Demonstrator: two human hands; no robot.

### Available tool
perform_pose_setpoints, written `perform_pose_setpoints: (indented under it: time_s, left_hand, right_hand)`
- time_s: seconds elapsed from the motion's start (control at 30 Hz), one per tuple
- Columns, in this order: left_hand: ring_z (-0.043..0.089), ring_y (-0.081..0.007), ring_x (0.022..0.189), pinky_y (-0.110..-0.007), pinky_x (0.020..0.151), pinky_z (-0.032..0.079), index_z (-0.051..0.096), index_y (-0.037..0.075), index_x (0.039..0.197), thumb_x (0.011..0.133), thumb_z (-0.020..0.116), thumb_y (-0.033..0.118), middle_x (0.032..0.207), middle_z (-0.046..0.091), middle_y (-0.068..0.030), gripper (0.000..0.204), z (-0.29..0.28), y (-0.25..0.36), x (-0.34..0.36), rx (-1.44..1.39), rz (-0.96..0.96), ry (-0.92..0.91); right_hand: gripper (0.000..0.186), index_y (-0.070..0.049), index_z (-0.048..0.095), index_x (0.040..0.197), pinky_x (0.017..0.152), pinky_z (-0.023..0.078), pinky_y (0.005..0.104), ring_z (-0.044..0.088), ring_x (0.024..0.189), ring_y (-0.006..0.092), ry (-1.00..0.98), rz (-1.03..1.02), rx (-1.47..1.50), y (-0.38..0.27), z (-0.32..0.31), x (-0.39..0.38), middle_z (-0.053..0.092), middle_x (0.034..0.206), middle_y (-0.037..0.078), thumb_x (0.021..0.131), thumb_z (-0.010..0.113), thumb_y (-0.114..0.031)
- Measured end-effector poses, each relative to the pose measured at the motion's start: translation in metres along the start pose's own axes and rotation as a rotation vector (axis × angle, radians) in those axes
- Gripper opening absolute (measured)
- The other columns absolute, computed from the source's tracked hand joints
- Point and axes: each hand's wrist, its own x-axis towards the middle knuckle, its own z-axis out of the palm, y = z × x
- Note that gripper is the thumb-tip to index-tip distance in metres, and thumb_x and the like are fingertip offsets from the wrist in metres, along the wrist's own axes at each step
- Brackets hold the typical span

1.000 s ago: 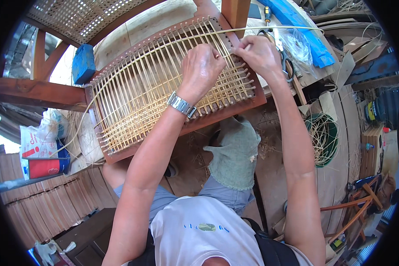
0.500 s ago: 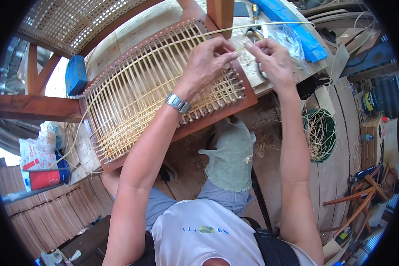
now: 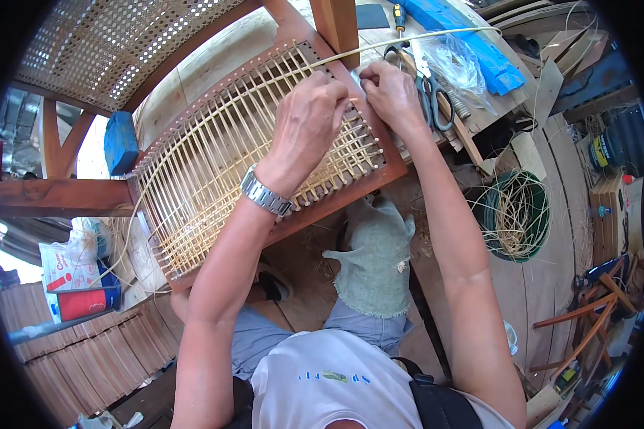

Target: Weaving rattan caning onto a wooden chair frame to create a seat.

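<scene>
A wooden chair frame (image 3: pixel 398 166) holds a half-woven cane panel (image 3: pixel 215 171), its rim lined with pegs in small holes. Above the panel's right part my left hand (image 3: pixel 311 118) is closed in a pinch. My right hand (image 3: pixel 390 96) sits just past the frame's right rail, its fingers curled together. What either set of fingertips grips is hidden. One long cane strand (image 3: pixel 422 37) arches over the panel and runs out beyond the right hand. Black-handled scissors (image 3: pixel 436 100) lie on the workbench beside the right hand.
A screwdriver (image 3: pixel 399 20), a clear plastic bag (image 3: pixel 459 64) and a blue-painted beam (image 3: pixel 479 50) are at the bench's far right. A green bucket (image 3: pixel 488 214) of cane scraps stands on the floor. A blue block (image 3: pixel 121 143) sits left; finished cane mesh (image 3: pixel 114 50) rises behind.
Both hands have moved left, the right one down to the frame's edge, uncovering the scissors. The thin strand seen between the fingers before is now hidden.
</scene>
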Motion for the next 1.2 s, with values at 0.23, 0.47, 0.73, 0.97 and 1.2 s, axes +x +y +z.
perform_pose_setpoints:
  time_s: [0.23,0.47,0.73,0.97,1.2]
  left_hand:
    - [0.066,-0.0368,0.08,-0.046,0.072,0.054,0.067,-0.002,0.094,0.089,0.061,0.002,0.09,0.061,-0.0212,0.009,-0.008,0.003,0.007,0.02,0.06,-0.174]
    - [0.066,-0.0373,0.08,-0.047,0.071,0.054,0.061,-0.004,0.089,0.087,0.055,-0.004,0.089,0.06,-0.0224,0.006,-0.011,0.0,0.009,0.079,0.118,-0.215]
    - [0.065,-0.037,0.084,-0.046,0.074,0.053,0.064,-0.003,0.09,0.089,0.06,0.003,0.093,0.061,-0.0203,0.007,-0.005,0.0,0.011,0.098,0.092,-0.24]
    - [0.066,-0.0313,0.085,-0.041,0.075,0.053,0.072,0.007,0.099,0.091,0.068,0.019,0.088,0.068,-0.0115,0.015,-0.002,-0.005,0.007,-0.075,0.041,-0.121]
    - [0.066,-0.0302,0.081,-0.04,0.072,0.053,0.071,0.008,0.097,0.091,0.066,0.015,0.088,0.066,-0.0104,0.011,0.003,-0.007,-0.004,-0.006,0.082,-0.039]
  right_hand:
    - [0.021,-0.001,0.072,0.102,0.078,0.056,0.0399,0.072,0.085,0.0333,-0.003,0.053,-0.056,-0.005,-0.051,-0.02,0.073,0.093,0.019,0.092,0.068,-0.018]
    - [0.023,-0.003,0.073,0.106,0.077,0.055,0.0354,0.073,0.084,0.0263,0.131,0.204,-0.168,0.019,-0.114,-0.029,0.074,0.092,0.016,0.094,0.066,-0.021]
    - [0.02,-0.002,0.073,0.103,0.083,0.054,0.0407,0.07,0.092,0.0358,0.018,0.041,-0.309,0.101,-0.125,0.036,0.072,0.098,0.021,0.093,0.061,-0.014]
    - [0.017,-0.006,0.071,0.098,0.081,0.054,0.0463,0.069,0.092,0.0394,-0.078,0.029,-0.569,0.132,-0.112,0.067,0.072,0.094,0.02,0.089,0.064,-0.018]
    - [0.022,-0.002,0.068,0.095,0.078,0.053,0.045,0.068,0.088,0.0393,0.03,-0.077,-0.48,0.131,-0.112,0.052,0.071,0.092,0.02,0.09,0.066,-0.023]
